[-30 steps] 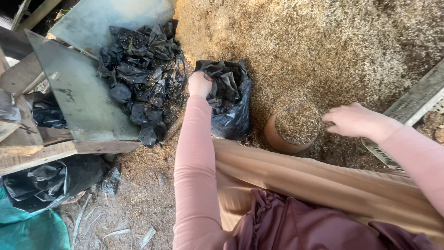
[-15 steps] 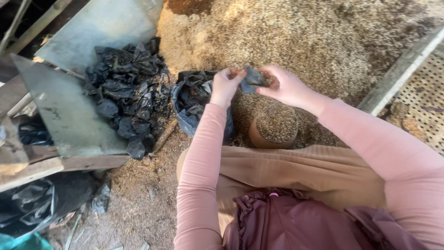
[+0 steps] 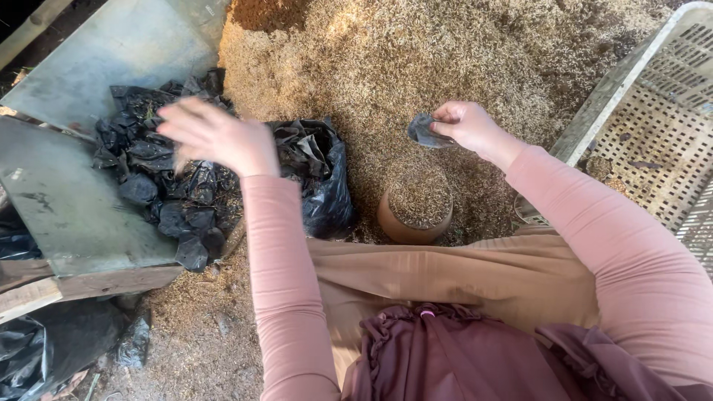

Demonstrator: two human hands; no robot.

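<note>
On the ground it's basically all dry golden husk, heaped into a big pile that fills the upper middle, with sun hitting it pretty hard. The right hand is pinching a small crumpled dark bag just above a round brown pot that's filled to the brim with husk and sits at the pile's near edge. The left hand is blurry, fingers spread and holding nothing, hovering over a heap of filled little black bags on a grey metal sheet along the left edge. Between them there's an open black plastic sack. A white perforated crate sits at the right edge.
</note>
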